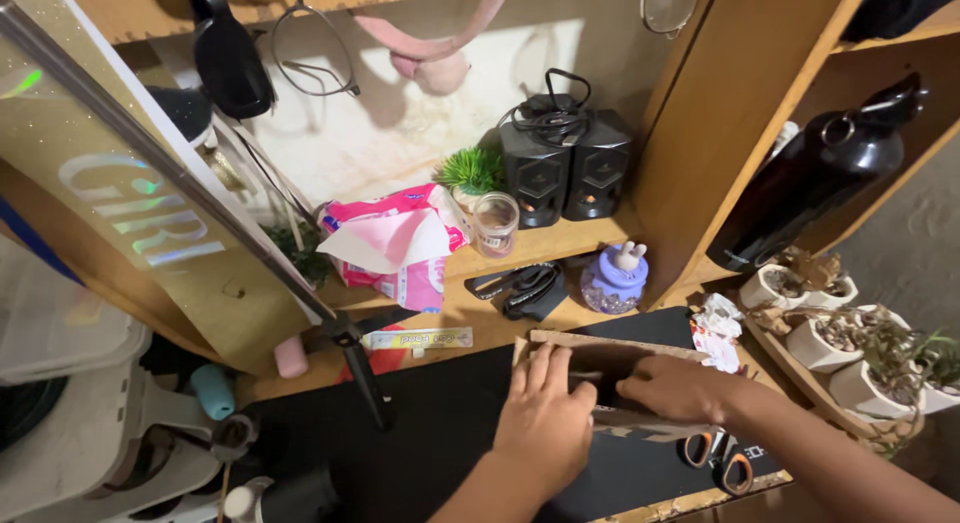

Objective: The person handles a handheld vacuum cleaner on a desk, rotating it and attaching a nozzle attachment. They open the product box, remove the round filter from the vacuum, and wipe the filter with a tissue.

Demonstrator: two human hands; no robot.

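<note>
- L hand (545, 415), lower centre: fingers flat on top of cardboard box (600, 355), spread, not pinching
- R hand (672, 387), right of it: fingers curled over box's near edge, gripping it
- box on black mat (440, 413), centre-right of frame
- scissors (722, 455) just below R hand, orange handles
- purple jar (614, 280) above box, on shelf

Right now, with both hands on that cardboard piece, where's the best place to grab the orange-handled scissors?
Probably by the handle loops of the orange-handled scissors, coming from above on the near side: they lie flat on the black mat, loops exposed, blades tucked under the cardboard piece.
</note>
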